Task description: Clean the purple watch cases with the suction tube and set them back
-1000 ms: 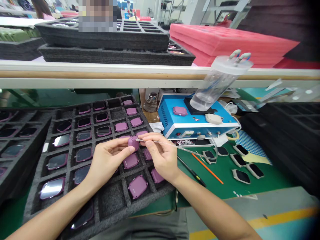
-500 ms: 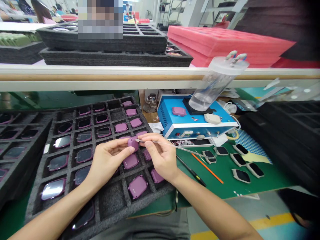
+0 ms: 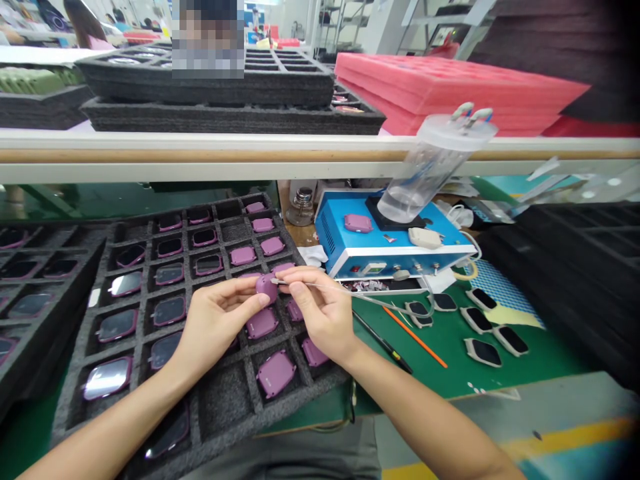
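My left hand point(image 3: 217, 320) pinches a small purple watch case point(image 3: 266, 288) between thumb and fingers, above a black foam tray point(image 3: 250, 413). In my right hand point(image 3: 323, 310) is a thin metal-tipped nozzle point(image 3: 280, 283), its tip against or very close to the case; exact contact is too small to tell. A clear tube point(image 3: 365, 295) trails from that hand toward the right. Below both hands, purple watch cases point(image 3: 277, 373) lie in the tray's compartments, some back up, others with dark screens point(image 3: 170, 310) showing.
A blue machine point(image 3: 333, 250) with a clear cylinder point(image 3: 413, 180) on top stands behind my right hand. Several pale watch cases point(image 3: 483, 352), an orange stick point(image 3: 415, 337) and a black pen point(image 3: 383, 341) lie on the green mat. A shelf rail point(image 3: 300, 152) crosses ahead, with pink foam point(image 3: 430, 93) above.
My hands, the watch case and the nozzle keep nearly the same place. The view has shifted very slightly, and a person beyond the shelf has moved a little to the right.
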{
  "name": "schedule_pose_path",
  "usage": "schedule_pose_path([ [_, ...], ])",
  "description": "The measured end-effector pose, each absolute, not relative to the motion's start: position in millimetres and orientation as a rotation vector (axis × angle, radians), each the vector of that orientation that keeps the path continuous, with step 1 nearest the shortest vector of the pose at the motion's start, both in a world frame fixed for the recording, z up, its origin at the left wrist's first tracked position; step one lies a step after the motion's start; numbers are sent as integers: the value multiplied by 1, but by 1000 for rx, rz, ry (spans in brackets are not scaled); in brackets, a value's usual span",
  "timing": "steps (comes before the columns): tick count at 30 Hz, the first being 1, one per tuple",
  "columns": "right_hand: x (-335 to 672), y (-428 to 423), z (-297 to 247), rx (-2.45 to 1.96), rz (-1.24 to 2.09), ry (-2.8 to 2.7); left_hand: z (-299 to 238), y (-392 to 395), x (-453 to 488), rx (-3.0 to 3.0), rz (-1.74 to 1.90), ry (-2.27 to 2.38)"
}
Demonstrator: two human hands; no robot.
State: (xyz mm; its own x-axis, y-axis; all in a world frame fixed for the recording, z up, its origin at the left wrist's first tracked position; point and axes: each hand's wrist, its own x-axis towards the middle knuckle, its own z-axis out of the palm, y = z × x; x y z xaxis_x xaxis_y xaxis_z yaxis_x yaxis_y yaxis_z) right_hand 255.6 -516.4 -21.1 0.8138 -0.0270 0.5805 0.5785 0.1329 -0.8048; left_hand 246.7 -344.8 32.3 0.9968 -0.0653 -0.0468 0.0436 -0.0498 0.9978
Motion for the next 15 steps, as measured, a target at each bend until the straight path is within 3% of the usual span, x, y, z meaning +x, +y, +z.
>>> schedule_pose_path([
  [15, 253, -518, -22, -1418, -470, -492, 33, -347, 243, 1706, -81, 5],
])
